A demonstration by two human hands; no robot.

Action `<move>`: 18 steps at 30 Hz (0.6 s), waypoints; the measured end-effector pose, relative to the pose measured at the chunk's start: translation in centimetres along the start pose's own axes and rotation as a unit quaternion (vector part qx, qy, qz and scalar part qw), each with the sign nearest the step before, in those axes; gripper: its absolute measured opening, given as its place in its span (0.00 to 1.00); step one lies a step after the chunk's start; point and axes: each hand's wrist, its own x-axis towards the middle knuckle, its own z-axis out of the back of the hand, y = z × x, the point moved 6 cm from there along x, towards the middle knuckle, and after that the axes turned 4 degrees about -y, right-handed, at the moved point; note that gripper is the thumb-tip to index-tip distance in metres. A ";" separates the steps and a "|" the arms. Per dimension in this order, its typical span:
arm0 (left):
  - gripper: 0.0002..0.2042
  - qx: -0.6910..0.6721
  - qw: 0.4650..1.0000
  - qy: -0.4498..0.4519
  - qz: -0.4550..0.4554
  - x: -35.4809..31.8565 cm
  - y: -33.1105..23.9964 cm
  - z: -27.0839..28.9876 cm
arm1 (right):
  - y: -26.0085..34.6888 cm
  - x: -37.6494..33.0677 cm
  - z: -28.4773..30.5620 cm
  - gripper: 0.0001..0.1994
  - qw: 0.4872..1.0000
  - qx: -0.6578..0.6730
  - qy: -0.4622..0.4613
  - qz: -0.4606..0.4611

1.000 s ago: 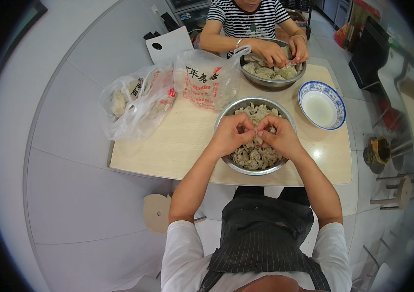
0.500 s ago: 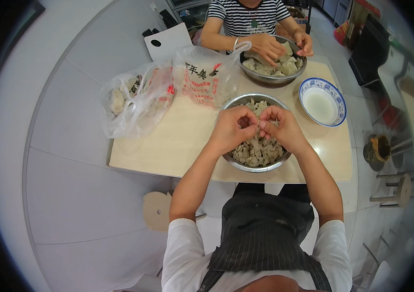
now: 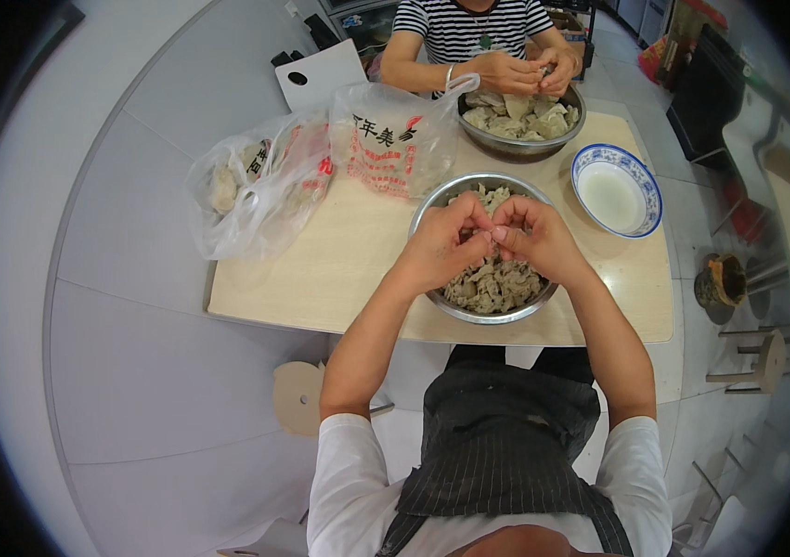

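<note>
In front of me a steel bowl holds a heap of small, torn greyish-beige food pieces. My left hand and my right hand meet above it, thumbs and forefingers pinched together tip to tip. Whatever sits between the fingertips is too small and hidden to make out. Across the table, another person's hands pinch together above a second steel bowl, which contains larger pale grey-green chunks.
A blue-and-white patterned bowl with cloudy whitish liquid stands at the table's right. Two plastic bags with printing lie at the left and centre. The table's front edge runs just before my apron. A stool stands below left.
The other person's hands have lifted from the chunks and come together above the far bowl. My hands stay pinched over the near bowl, with only slight finger movement.
</note>
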 end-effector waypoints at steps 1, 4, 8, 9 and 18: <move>0.07 0.004 1.000 0.005 -0.005 -0.1 -0.2 0.1 | 0.8 0.2 0.2 0.05 0.994 -0.072 -0.035 0.072; 0.05 -0.063 0.998 -0.012 0.006 -0.5 -1.7 0.7 | 1.7 -0.1 0.2 0.05 0.943 -0.241 -0.104 0.203; 0.06 0.194 0.980 0.024 -0.047 -0.3 -2.0 1.8 | 2.4 -1.9 -1.8 0.09 0.861 -0.389 -0.054 0.324; 0.07 0.233 0.969 0.029 -0.077 -0.4 -1.5 2.0 | 2.8 -2.7 -2.7 0.10 0.818 -0.425 -0.041 0.386; 0.08 0.219 0.976 0.014 -0.016 -1.3 1.3 3.1 | -1.4 -0.2 -4.8 0.09 0.801 -0.522 0.089 0.280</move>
